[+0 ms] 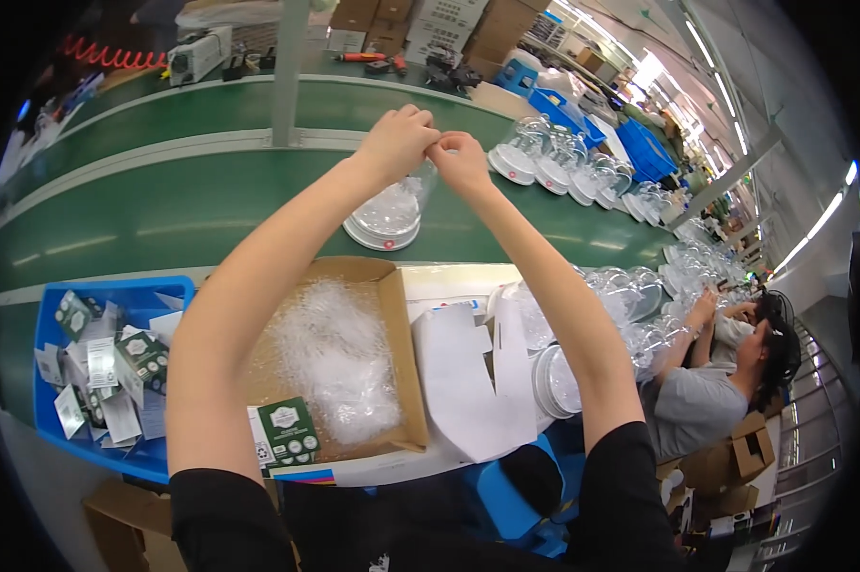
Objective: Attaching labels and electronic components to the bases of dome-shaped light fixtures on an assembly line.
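Observation:
My left hand (399, 143) and my right hand (461, 160) meet over the green conveyor belt, both closed with fingertips pinched together. What lies between the fingertips is too small to make out. Just under them stands a clear domed item with a white round base (384, 229), upright on the belt, its top hidden by my hands. Nearer to me, a shallow cardboard box (406, 353) holds a pile of thin clear plastic strands (339, 372). A green printed card (290, 431) lies at its front corner.
At left, a blue bin (115, 288) holds several tags and cards. White paper sheets (473, 381) lie right of the box. More domed items (516, 157) line the belt at far right, others crowd the bench beneath my right arm. A co-worker (706, 400) sits to the right.

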`<state>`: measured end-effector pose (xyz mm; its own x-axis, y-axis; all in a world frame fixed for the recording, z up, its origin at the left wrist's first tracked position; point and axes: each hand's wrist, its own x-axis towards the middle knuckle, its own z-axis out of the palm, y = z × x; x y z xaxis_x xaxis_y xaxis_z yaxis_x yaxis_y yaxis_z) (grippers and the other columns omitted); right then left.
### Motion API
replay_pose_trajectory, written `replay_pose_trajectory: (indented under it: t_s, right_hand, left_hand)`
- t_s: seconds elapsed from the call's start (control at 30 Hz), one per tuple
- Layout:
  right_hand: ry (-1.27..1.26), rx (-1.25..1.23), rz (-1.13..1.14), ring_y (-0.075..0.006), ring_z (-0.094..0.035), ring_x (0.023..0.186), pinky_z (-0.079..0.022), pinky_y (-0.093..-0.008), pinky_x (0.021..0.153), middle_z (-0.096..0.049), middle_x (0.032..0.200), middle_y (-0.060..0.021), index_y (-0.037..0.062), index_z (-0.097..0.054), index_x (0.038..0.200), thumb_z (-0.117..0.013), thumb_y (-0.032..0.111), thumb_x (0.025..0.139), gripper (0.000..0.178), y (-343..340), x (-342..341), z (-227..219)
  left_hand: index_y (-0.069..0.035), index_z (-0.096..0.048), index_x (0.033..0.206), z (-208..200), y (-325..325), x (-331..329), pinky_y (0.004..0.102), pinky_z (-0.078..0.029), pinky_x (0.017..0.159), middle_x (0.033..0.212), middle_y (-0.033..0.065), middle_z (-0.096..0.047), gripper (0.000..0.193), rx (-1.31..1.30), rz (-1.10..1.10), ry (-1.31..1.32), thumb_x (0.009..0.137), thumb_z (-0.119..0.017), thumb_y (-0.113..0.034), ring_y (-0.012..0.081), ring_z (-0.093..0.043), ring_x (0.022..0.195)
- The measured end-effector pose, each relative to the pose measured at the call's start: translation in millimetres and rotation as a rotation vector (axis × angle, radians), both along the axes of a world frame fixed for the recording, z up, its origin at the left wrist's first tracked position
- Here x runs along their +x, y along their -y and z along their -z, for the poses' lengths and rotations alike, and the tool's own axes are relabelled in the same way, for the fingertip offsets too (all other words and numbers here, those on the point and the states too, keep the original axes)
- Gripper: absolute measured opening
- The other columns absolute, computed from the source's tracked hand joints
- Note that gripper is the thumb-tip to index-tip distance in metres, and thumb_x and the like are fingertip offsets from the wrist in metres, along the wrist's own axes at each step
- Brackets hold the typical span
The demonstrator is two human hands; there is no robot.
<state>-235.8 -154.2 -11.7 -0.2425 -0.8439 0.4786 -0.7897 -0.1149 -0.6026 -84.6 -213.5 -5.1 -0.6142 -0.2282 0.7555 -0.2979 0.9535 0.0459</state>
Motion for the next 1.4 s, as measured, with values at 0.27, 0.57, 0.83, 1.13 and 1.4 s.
replay_pose_trajectory:
  t_s: [0.27,0.57,0.83,1.13,1.4]
  right_hand:
    - [-0.013,-0.024,-0.045,-0.0303,-0.06,0.102,-0.046,-0.0362,0.089,-0.063,0.106,-0.0171,0.0015,-0.067,0.068,-0.069,0.029,0.072,0.028,0.6,3.7,-9.3]
    - [-0.241,0.024,-0.001,-0.0335,-0.06,0.1,-0.049,-0.0401,0.087,-0.063,0.103,-0.019,0.0045,-0.068,0.069,-0.067,0.029,0.07,0.025,0.6,5.4,-18.6]
    - [-0.183,-0.181,-0.48,-0.0326,-0.056,0.104,-0.045,-0.0383,0.09,-0.059,0.104,-0.0152,0.0051,-0.058,0.083,-0.064,0.009,0.075,0.01,-152.3,27.3,-44.6]
    - [-0.398,0.085,-0.596,-0.0255,-0.06,0.105,-0.052,-0.0365,0.084,-0.061,0.109,-0.0099,0.0056,-0.059,0.082,-0.067,0.011,0.073,0.013,-388.0,7.8,-9.6]
    - [-0.174,0.192,-0.044,-0.0277,-0.065,0.084,-0.054,-0.0363,0.072,-0.066,0.09,-0.0078,0.0064,-0.063,0.08,-0.069,0.002,0.06,0.022,-398.7,-17.5,-27.5]
  left_hand:
    - [-0.009,-0.066,0.084,-2.3,-0.3,2.7,0.0376,-0.045,0.082,0.092,0.0045,-0.06,0.017,-0.067,-0.038,0.013,0.067,-0.069,-0.01,0.0243,-0.056,0.097]
    - [-0.006,-0.064,0.085,-12.9,12.0,18.3,0.0394,-0.047,0.078,0.089,0.0093,-0.058,0.012,0.017,-0.002,0.097,0.075,-0.063,-0.012,0.0297,-0.056,0.09]
    - [-0.002,-0.066,0.099,-36.2,29.8,33.6,0.0402,-0.048,0.079,0.091,0.0177,-0.062,0.022,0.252,-0.038,0.406,0.081,-0.064,-0.015,0.0348,-0.06,0.087]
    - [0.003,-0.064,0.087,-66.7,151.4,-34.3,0.0401,-0.048,0.068,0.077,0.0214,-0.062,0.014,0.239,-0.09,0.413,0.077,-0.065,-0.007,0.0354,-0.061,0.074]
    - [0.003,-0.066,0.082,-42.2,256.5,-88.2,0.0452,-0.05,0.076,0.089,0.0228,-0.065,0.015,0.041,-0.347,0.262,0.077,-0.064,-0.011,0.0391,-0.062,0.086]
